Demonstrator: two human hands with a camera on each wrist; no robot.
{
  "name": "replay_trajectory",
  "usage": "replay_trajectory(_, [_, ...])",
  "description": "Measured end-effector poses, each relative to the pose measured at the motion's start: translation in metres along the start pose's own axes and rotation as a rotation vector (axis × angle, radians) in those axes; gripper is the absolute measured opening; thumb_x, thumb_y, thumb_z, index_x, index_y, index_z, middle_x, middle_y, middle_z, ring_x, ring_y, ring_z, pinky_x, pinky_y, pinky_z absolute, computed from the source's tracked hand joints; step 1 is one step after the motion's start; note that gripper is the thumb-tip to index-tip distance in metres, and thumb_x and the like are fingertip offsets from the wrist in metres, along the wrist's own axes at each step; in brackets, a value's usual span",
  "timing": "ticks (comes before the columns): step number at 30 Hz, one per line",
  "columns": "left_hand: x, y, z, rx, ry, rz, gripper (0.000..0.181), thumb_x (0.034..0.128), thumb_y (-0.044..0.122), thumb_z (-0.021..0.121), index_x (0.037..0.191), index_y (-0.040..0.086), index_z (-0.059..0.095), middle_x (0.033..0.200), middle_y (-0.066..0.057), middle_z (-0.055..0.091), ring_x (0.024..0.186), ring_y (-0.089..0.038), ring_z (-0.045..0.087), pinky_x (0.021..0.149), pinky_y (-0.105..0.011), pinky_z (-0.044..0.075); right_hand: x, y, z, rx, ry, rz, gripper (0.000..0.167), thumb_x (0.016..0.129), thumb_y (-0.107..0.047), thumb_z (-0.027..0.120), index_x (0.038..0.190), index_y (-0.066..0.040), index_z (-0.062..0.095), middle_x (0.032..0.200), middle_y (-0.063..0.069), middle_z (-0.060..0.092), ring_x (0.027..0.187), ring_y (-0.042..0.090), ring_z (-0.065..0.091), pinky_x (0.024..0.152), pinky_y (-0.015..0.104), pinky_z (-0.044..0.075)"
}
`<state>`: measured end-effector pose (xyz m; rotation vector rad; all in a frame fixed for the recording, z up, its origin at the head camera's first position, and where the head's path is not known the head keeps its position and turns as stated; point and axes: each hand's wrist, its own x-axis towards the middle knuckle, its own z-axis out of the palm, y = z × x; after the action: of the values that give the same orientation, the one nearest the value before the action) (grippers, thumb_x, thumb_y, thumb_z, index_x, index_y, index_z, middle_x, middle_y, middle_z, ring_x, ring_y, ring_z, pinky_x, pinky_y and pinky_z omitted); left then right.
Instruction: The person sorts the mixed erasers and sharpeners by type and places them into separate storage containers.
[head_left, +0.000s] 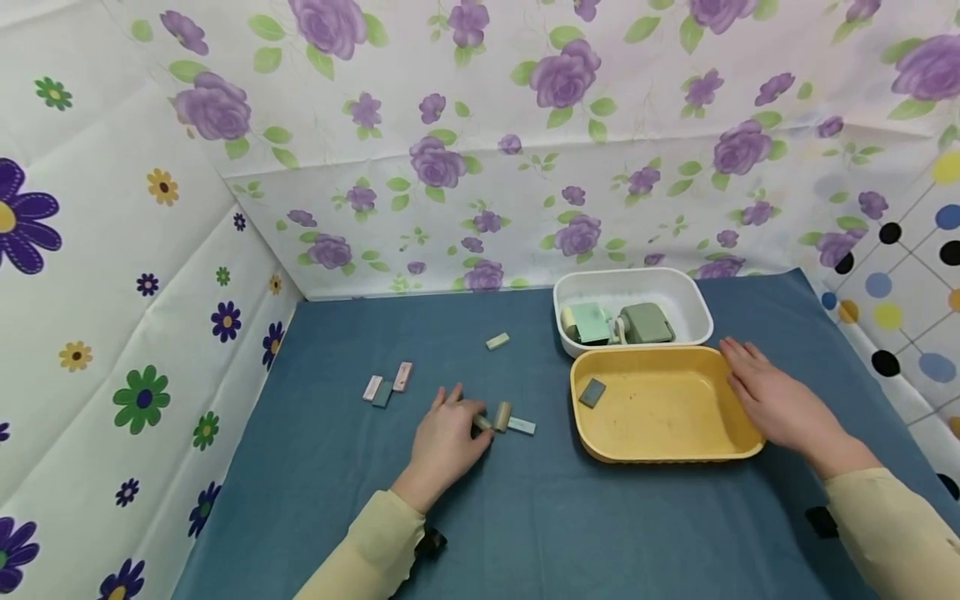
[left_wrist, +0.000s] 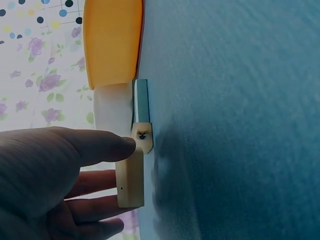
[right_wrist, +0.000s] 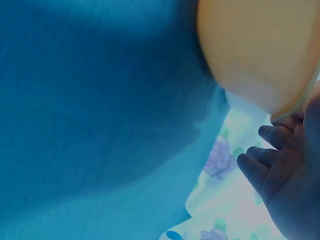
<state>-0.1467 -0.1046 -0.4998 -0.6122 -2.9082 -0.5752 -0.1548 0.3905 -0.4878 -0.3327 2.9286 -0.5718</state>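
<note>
My left hand [head_left: 447, 437] pinches a small beige eraser-like block [left_wrist: 131, 182] between thumb and fingers, just above the blue cloth. Beside it lie a tan block [head_left: 502, 416], which bears a small animal face in the left wrist view, and a pale blue block [head_left: 522, 426], end to end. With fingers fairly straight, my right hand [head_left: 780, 410] rests against the right side of a yellow tray [head_left: 667, 454]. One dark grey-green block [head_left: 592, 392] lies inside that tray, toward the left. The right wrist view shows the right fingers [right_wrist: 255, 170] at the tray's edge.
Behind the yellow tray stands a white tray [head_left: 693, 304] with a mint box [head_left: 589, 321], a grey-green case [head_left: 647, 323] and other small things. Two pinkish blocks [head_left: 402, 377] and a teal block [head_left: 382, 394] lie to the left. Another pale block [head_left: 497, 342] lies farther back.
</note>
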Motion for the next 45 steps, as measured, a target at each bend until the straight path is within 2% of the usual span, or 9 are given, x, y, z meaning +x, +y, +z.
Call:
replay_trajectory(4, [0.000, 0.000, 0.001, -0.013, 0.006, 0.015, 0.031, 0.0926, 0.017, 0.086, 0.121, 0.005, 0.080, 0.122, -0.014, 0.077, 0.142, -0.042, 0.054, 0.128, -0.052, 0.030, 0.001, 0.003, 0.005, -0.012, 0.001, 0.001, 0.064, 0.119, -0.027, 0.039, 0.170, 0.001, 0.013, 0.172, 0.031, 0.018, 0.157, 0.055, 0.016, 0.121, 0.074, 0.021])
replay_trajectory(11, [0.001, 0.001, -0.002, -0.034, 0.078, 0.051, 0.032, 0.0928, 0.016, 0.086, 0.122, 0.006, 0.080, 0.122, -0.012, 0.077, 0.141, -0.040, 0.056, 0.126, -0.053, 0.033, 0.001, -0.001, 0.008, -0.038, 0.035, -0.009, 0.063, 0.118, -0.024, 0.041, 0.169, 0.003, 0.016, 0.171, 0.032, 0.022, 0.156, 0.055, 0.020, 0.121, 0.072, 0.023])
replay_trajectory(14, [0.003, 0.001, -0.004, -0.044, 0.091, 0.058, 0.032, 0.0934, 0.016, 0.086, 0.123, 0.006, 0.079, 0.123, -0.012, 0.077, 0.142, -0.039, 0.056, 0.126, -0.053, 0.033, 0.001, 0.000, 0.009, -0.054, 0.038, -0.012, 0.064, 0.118, -0.024, 0.041, 0.169, 0.004, 0.014, 0.170, 0.033, 0.022, 0.156, 0.055, 0.020, 0.121, 0.072, 0.023])
replay_trajectory(22, [0.005, 0.008, -0.006, -0.101, 0.079, 0.053, 0.034, 0.0944, 0.020, 0.085, 0.125, 0.006, 0.079, 0.129, -0.012, 0.075, 0.145, -0.036, 0.053, 0.127, -0.050, 0.031, 0.002, -0.001, 0.011, -0.071, 0.059, -0.014, 0.063, 0.118, -0.021, 0.041, 0.170, 0.003, 0.014, 0.171, 0.032, 0.023, 0.156, 0.054, 0.022, 0.120, 0.072, 0.026])
replay_trajectory(27, [0.007, 0.014, -0.006, -0.141, 0.067, 0.071, 0.036, 0.0964, 0.019, 0.083, 0.129, 0.005, 0.077, 0.132, -0.012, 0.074, 0.147, -0.035, 0.051, 0.128, -0.048, 0.030, 0.002, -0.003, 0.010, -0.071, 0.070, -0.014, 0.062, 0.118, -0.021, 0.041, 0.170, 0.002, 0.015, 0.171, 0.031, 0.023, 0.156, 0.054, 0.021, 0.120, 0.072, 0.025])
replay_trajectory(32, [0.011, 0.020, -0.006, -0.135, 0.072, 0.091, 0.036, 0.0972, 0.022, 0.083, 0.128, 0.004, 0.078, 0.133, -0.013, 0.073, 0.146, -0.036, 0.052, 0.128, -0.048, 0.031, 0.003, -0.003, 0.009, -0.066, 0.084, -0.015, 0.062, 0.118, -0.022, 0.040, 0.170, 0.003, 0.015, 0.171, 0.031, 0.023, 0.157, 0.054, 0.020, 0.121, 0.072, 0.024])
replay_trajectory(38, [0.016, 0.030, -0.001, -0.181, 0.064, 0.099, 0.036, 0.0984, 0.026, 0.082, 0.128, 0.006, 0.078, 0.134, -0.014, 0.073, 0.146, -0.034, 0.052, 0.129, -0.044, 0.028, 0.003, -0.005, 0.009, -0.056, 0.092, -0.006, 0.062, 0.118, -0.022, 0.041, 0.169, 0.003, 0.015, 0.171, 0.031, 0.023, 0.157, 0.053, 0.019, 0.121, 0.072, 0.024])
replay_trajectory(45, [0.021, 0.042, 0.006, -0.235, 0.068, 0.139, 0.034, 0.0970, 0.027, 0.084, 0.124, 0.007, 0.080, 0.130, -0.012, 0.075, 0.145, -0.034, 0.053, 0.129, -0.047, 0.028, 0.001, -0.003, 0.012, -0.037, 0.090, 0.009, 0.063, 0.118, -0.023, 0.040, 0.170, 0.001, 0.014, 0.172, 0.029, 0.022, 0.159, 0.051, 0.017, 0.120, 0.073, 0.024])
